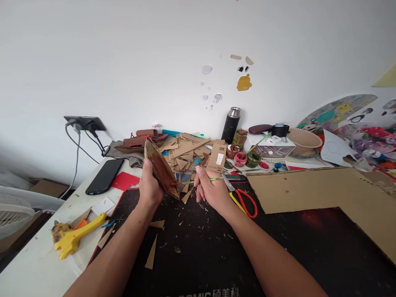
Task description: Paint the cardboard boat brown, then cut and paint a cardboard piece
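My left hand (150,185) grips a boat-shaped cardboard piece (161,169), held tilted above the black mat, its face partly coated in reddish-brown paint. Pinched in my right hand (212,187) is a thin paintbrush (216,178) with a bright green handle. The brush's tip points left and meets the lower part of the boat piece. Scissors (246,202) with red and yellow handles lie just right of my right wrist. Behind both hands is a heap of cardboard scraps (188,150).
Paint jars (240,159) stand at the back, with a black thermos (231,126) behind them. A large cardboard sheet (297,189) covers the right side. At left lie a phone (104,176) and a yellow glue gun (77,237). A brown model boat (136,144) sits at the back left.
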### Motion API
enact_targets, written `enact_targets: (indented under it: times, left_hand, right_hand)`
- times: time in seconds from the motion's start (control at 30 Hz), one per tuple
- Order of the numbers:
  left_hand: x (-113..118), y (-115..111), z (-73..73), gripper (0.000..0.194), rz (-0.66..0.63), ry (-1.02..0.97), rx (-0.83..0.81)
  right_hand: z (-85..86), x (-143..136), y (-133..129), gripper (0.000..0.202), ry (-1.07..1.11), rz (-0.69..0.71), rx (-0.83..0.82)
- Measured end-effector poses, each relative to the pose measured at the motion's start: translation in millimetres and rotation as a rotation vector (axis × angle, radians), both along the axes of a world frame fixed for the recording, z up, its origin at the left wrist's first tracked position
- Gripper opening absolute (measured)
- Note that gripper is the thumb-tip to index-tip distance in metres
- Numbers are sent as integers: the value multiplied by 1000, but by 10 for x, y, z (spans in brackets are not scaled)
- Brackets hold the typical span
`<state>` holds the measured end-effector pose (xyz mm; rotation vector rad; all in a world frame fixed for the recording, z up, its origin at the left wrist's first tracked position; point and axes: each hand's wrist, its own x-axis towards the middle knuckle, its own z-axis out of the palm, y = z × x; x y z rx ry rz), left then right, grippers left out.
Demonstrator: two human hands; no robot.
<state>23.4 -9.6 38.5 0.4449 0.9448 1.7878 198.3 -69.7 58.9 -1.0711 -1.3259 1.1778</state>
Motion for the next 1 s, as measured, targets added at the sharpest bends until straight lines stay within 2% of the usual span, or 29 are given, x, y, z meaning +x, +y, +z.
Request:
enact_targets:
  times: [0.2,0.47,0.63,0.77,1.0]
  left_hand:
    - [-66,18,155,38,150,-35,-57]
    - [21,-22,110,38,59,28,-65]
    - [-57,36,133,35,143,-29,-40]
    - [-87,51,189,33,203,-40,-33]
    - [-108,66,200,34,224,-26,-28]
  right_hand:
    - [27,6,-23,63,-38,67,-27]
    - [-8,-34,-6,64,53,31,-20]
    - [60,-15,-27,63,-11,85,-63]
    - [70,13,-14,64,-17,71,-70]
    - [66,15,-17,65,-9,64,-56]
